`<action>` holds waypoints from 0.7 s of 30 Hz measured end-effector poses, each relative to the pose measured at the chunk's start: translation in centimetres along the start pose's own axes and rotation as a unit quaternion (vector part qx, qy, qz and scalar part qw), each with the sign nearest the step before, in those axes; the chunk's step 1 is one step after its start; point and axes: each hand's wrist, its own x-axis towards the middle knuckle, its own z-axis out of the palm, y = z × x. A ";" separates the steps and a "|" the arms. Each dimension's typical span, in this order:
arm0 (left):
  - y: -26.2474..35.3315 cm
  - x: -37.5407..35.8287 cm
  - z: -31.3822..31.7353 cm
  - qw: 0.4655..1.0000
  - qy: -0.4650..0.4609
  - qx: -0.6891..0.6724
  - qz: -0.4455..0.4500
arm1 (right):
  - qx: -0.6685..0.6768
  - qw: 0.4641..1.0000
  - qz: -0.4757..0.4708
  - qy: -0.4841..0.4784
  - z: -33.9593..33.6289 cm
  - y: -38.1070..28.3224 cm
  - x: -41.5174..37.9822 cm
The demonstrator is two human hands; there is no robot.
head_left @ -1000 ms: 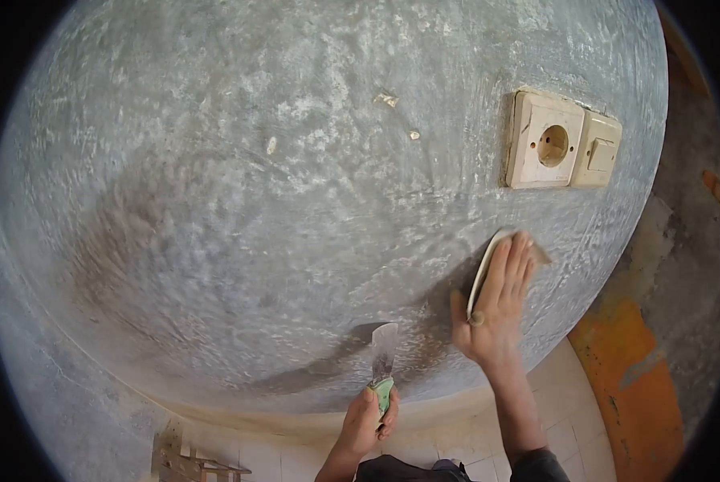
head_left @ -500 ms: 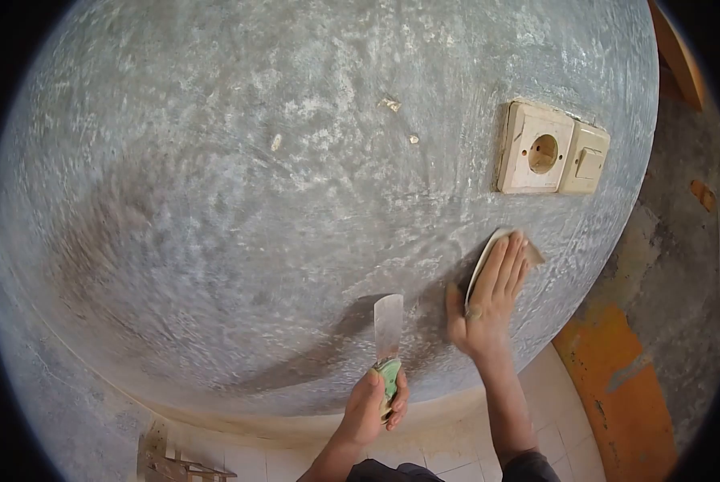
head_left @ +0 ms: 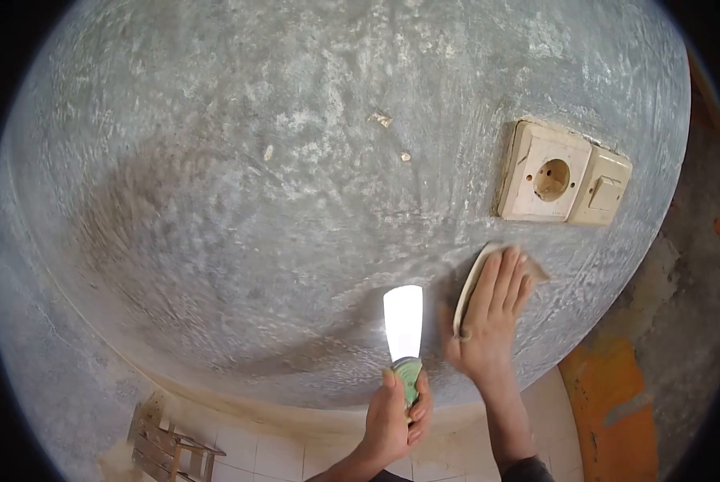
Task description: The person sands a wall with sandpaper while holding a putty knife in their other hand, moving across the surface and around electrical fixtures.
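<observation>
My left hand (head_left: 395, 418) is wrapped round the green handle of a putty knife (head_left: 404, 325), whose blade points up in front of the wall and gleams bright white. To its right, my right hand (head_left: 491, 321) presses a folded piece of sandpaper (head_left: 474, 289) flat on the grey, mottled wall (head_left: 295, 225). The fingers lie over the sheet, and its edges stick out on both sides. Above this hand, a worn socket (head_left: 546, 173) and a light switch (head_left: 605, 191) are fixed to the wall.
A wooden chair or rack (head_left: 171, 446) stands at the lower left on the tiled floor (head_left: 279, 456). An orange painted patch (head_left: 617, 410) shows at the lower right. Small pale chips (head_left: 381, 120) mark the wall's upper part.
The view has shifted, so the socket and switch sit lower and further right. The knife has turned slightly and its blade now reflects light. The sandpaper remains under my right hand.
</observation>
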 end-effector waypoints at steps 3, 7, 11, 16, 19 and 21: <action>-0.3 0.0 0.8 1.000 0.011 -0.009 0.004 | 0.019 0.996 -0.018 -0.079 2.6 -0.2 -5.8; 0.6 0.1 2.4 1.000 -0.005 -0.027 0.016 | 0.048 0.995 -0.021 -0.088 1.8 -0.4 -5.7; 0.4 -0.3 2.5 0.997 0.005 -0.076 0.006 | 0.038 0.995 -0.035 -0.080 0.2 0.1 -3.6; 0.7 -0.2 3.1 0.999 0.021 -0.045 0.011 | 0.048 0.995 -0.032 -0.081 2.1 -0.7 -5.7; 0.6 -0.9 2.2 0.998 0.019 -0.055 -0.007 | 0.024 0.996 -0.029 -0.080 1.2 -0.8 -3.6; 1.0 -1.2 1.7 0.998 0.016 -0.053 -0.020 | 0.038 0.996 -0.022 -0.078 1.5 -1.5 -4.0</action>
